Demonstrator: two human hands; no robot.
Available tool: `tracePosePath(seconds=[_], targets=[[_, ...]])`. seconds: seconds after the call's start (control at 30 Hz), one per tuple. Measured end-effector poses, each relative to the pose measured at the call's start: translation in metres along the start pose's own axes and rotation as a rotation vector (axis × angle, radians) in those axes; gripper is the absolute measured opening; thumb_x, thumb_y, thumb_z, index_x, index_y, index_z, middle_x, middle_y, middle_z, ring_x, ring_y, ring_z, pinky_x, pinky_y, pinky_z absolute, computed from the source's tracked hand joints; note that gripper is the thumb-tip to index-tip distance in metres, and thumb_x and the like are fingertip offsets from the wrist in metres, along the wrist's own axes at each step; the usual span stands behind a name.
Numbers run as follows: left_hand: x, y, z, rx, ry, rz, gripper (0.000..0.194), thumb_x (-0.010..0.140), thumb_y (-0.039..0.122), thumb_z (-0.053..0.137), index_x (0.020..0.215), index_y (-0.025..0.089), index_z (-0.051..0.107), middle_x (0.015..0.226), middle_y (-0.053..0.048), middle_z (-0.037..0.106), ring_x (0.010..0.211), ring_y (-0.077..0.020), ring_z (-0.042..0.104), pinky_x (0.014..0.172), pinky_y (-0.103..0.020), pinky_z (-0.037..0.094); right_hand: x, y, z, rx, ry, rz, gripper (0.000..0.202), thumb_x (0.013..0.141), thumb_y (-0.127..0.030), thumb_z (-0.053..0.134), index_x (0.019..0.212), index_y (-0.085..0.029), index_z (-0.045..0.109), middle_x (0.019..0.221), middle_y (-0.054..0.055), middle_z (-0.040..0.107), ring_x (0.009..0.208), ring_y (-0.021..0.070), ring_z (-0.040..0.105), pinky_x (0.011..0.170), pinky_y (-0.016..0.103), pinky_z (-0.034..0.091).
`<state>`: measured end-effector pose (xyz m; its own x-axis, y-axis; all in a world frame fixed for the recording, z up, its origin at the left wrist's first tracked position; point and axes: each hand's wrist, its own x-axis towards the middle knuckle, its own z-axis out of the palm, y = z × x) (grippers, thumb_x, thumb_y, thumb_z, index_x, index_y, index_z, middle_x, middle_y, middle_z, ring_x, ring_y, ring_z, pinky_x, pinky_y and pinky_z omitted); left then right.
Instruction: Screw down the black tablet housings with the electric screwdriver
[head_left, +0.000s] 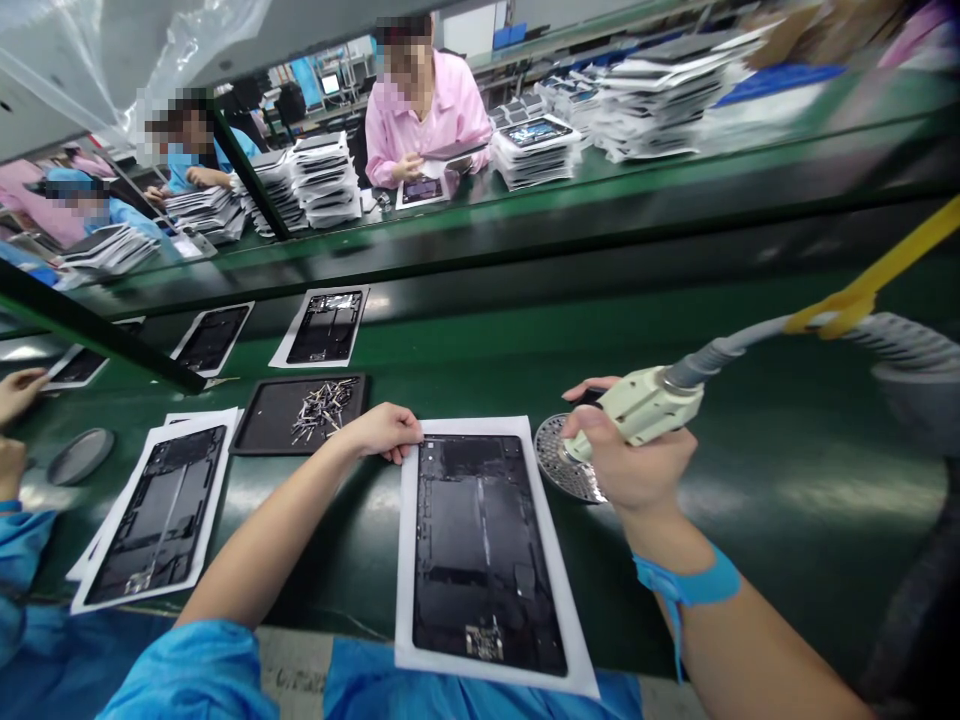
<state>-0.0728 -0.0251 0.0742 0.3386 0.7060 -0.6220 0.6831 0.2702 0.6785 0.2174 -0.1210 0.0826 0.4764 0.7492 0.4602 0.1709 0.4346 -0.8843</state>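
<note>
My right hand is wrapped round a cream electric screwdriver with a grey cable. Its tip, hidden by the hand, is near a round metal dish with a dotted pattern. A black tablet housing with internal parts showing lies on a white sheet in front of me. At the housing's upper left corner, my left hand is closed, fingertips pressed together by the edge. Whether they pinch the sheet, the housing or a small part cannot be made out. A blue band circles my right wrist.
Left of centre is a dark tray with small loose parts. Another housing lies on sheets at left, near a co-worker's hands. More housings lie farther back. A yellow strap suspends the cable at right.
</note>
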Motion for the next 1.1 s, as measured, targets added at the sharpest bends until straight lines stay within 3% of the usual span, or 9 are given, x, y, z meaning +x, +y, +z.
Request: tracePosePath(seconds=[0.43,0.7,0.9,1.1], targets=[[-0.005,-0.006,0.007,-0.033,0.039,0.117,0.013,0.087,0.026,0.065,0.08,0.016,0.061,0.055,0.003,0.063,0.045,-0.0111,0.06,0.046,-0.019,0.046,-0.002,0.003,0.002,0.007,0.027,-0.011,0.017,0.081,-0.034,0.08,0.094,-0.027,0.072,0.074,0.0,0.071,0.049,0.0201,0.063,0.052,0.037,0.053],[-0.012,0.002,0.016,0.206,0.166,0.215,0.009,0.079,0.012,0.06,0.075,0.019,0.057,0.052,0.006,0.06,0.044,-0.0094,0.057,0.048,-0.018,0.04,-0.003,0.005,0.0,0.006,0.024,-0.002,0.015,0.082,-0.036,0.08,0.093,-0.027,0.073,0.069,0.0,0.069,0.05,0.0203,0.063,0.05,0.037,0.052],[-0.005,-0.004,0.007,0.035,0.006,0.184,0.006,0.086,0.023,0.06,0.081,0.018,0.058,0.055,0.004,0.062,0.043,-0.0112,0.059,0.044,-0.019,0.043,0.001,0.005,0.001,0.036,0.039,-0.016,0.023,0.082,-0.035,0.079,0.097,-0.02,0.07,0.082,0.002,0.072,0.049,0.0145,0.062,0.046,0.031,0.052],[0.001,-0.006,0.005,0.0,-0.023,0.19,0.007,0.083,0.022,0.064,0.08,0.017,0.06,0.054,0.004,0.062,0.04,-0.0099,0.058,0.039,-0.017,0.04,0.004,0.008,0.008,0.04,0.036,-0.017,0.028,0.081,-0.038,0.079,0.099,-0.02,0.067,0.08,0.0,0.068,0.047,0.0125,0.062,0.047,0.029,0.054]])
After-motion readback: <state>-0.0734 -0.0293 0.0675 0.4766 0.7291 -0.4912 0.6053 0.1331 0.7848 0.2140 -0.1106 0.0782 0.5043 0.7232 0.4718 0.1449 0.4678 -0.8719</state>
